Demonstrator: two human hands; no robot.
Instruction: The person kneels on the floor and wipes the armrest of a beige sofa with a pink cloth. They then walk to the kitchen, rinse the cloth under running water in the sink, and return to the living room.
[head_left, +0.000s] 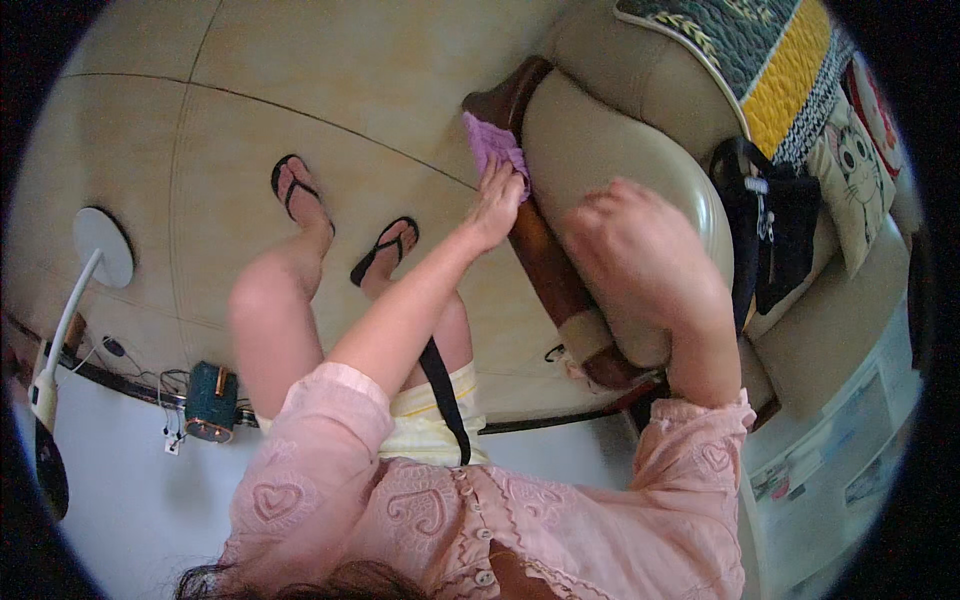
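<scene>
My left hand (497,208) presses a purple cloth (494,145) against the brown wooden armrest (550,263) of a beige sofa. Its fingers lie over the cloth near the armrest's far end, where a corner of the fabric hangs past the wood. Above the sofa's seat cushion (620,150), to the right of the armrest, hovers my right hand (635,245). It is slightly blurred, with the fingers curled in and nothing seen in them. The palm is hidden.
A black bag (785,235) with a strap lies on the sofa, beside a cat-face cushion (855,175) and a quilted cover (715,45). My sandalled feet stand on the tiled floor (300,60). At left are a white lamp (100,250) and a dark green box (211,400) with cords.
</scene>
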